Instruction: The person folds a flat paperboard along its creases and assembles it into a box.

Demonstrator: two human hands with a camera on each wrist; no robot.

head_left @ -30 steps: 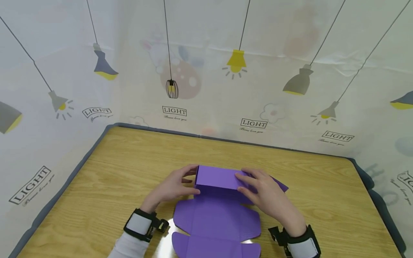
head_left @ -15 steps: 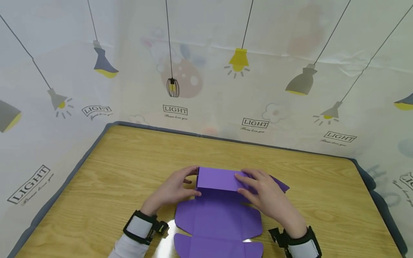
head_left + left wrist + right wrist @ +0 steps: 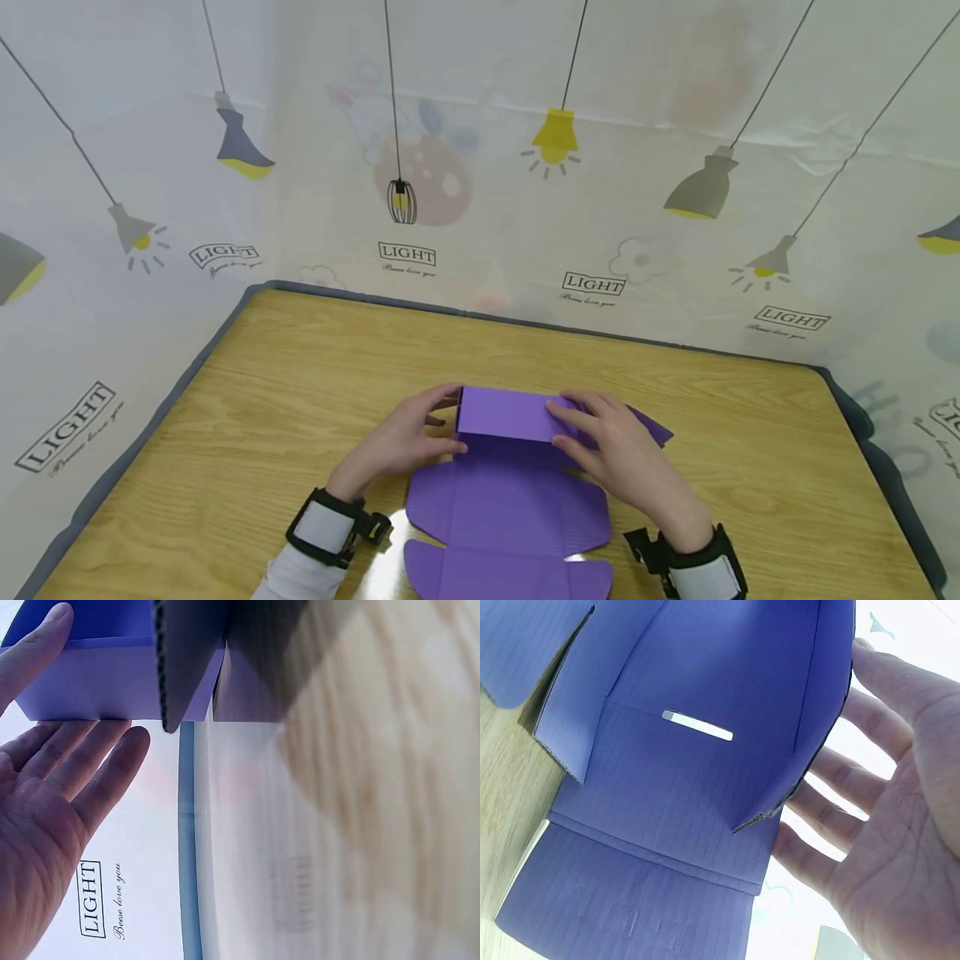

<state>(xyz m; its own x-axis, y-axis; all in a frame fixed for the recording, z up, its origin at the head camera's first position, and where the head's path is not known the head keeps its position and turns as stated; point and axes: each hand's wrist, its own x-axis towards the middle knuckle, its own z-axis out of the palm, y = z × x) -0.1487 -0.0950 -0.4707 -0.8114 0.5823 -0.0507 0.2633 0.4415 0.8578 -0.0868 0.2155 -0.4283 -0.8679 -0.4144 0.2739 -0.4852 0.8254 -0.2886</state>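
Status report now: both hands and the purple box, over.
Left hand and right hand open, fingers against the raised flap of the purple box. Box half-folded on table. Nothing in the way.

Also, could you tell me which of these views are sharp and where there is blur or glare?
Head view: sharp, with a bright glare patch on the table beside the purple box. Left wrist view: table blurred. Right wrist view: box sharp, background washed out.
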